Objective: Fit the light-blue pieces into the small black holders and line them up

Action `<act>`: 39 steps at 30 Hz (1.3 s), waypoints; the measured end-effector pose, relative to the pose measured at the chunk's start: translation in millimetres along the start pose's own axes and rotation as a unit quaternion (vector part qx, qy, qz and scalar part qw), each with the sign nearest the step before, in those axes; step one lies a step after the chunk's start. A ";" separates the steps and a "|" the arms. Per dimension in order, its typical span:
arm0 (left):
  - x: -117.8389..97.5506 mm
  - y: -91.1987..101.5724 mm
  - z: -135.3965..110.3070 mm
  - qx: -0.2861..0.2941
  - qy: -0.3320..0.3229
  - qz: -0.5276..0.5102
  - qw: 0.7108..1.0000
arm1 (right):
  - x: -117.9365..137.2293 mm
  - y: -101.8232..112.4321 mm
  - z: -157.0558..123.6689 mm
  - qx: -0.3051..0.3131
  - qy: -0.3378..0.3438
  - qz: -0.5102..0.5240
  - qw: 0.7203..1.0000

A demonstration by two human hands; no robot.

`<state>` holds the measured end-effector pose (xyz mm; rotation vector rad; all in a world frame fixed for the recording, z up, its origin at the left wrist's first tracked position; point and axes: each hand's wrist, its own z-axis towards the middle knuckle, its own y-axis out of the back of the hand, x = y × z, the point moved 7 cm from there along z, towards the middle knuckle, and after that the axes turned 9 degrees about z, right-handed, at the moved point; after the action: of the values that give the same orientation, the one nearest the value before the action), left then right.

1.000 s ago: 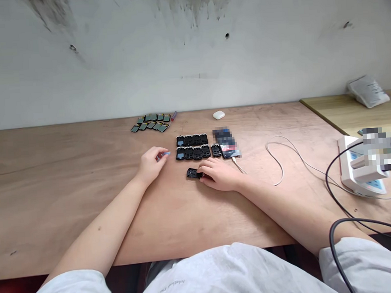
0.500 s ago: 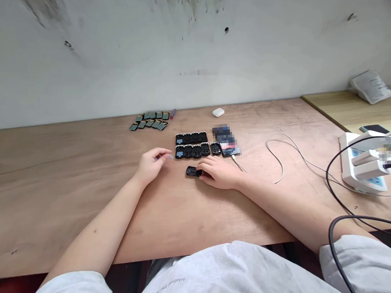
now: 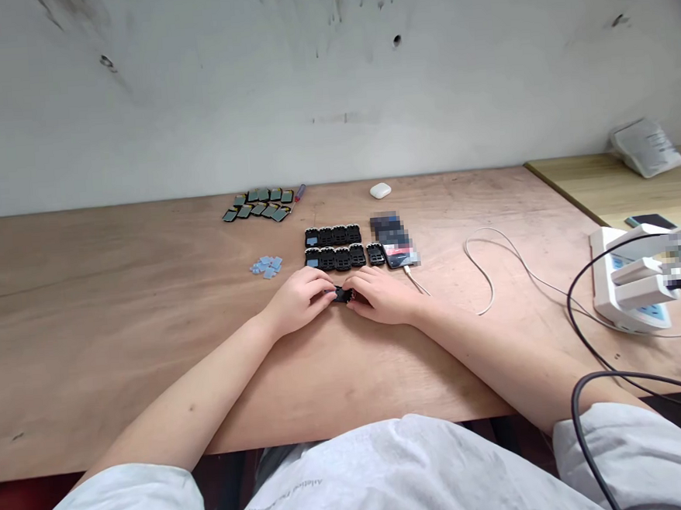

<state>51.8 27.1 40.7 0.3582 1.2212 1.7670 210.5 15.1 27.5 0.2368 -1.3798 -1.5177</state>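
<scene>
A small black plastic casing lies on the table between my two hands. My right hand grips its right end with thumb and fingers. My left hand is at the casing's left end, fingertips pinched together over a small light blue pad that they almost wholly cover. Behind the left hand lies a loose pile of light blue pads. Just beyond the casing stand two rows of black casings; the leftmost one in each row has a blue pad in it.
Several grey-green screen panels lie at the back left beside a screwdriver. A phone on a white cable and a white earbud case lie behind my right hand. At right stands a power strip with black cables.
My left hand has moved right and nearer, from the pad pile to the casing, carrying a light blue pad. The pile now shows. My right hand keeps its grip.
</scene>
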 end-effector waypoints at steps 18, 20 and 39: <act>-2.8 0.7 1.3 -0.039 0.016 -0.021 0.999 | -1.3 -1.6 -0.2 0.006 0.002 -0.005 1.000; -4.8 -2.0 1.7 -0.029 0.001 -0.008 1.000 | -1.4 -1.5 -0.1 0.007 0.001 -0.007 1.000; -0.5 -3.4 -7.7 0.062 -0.049 0.048 0.996 | -4.1 -1.3 -0.5 -0.003 0.000 0.012 1.000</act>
<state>48.6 22.5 34.3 0.5776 1.2639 1.7376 212.0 17.7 24.4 0.2157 -1.3746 -1.5017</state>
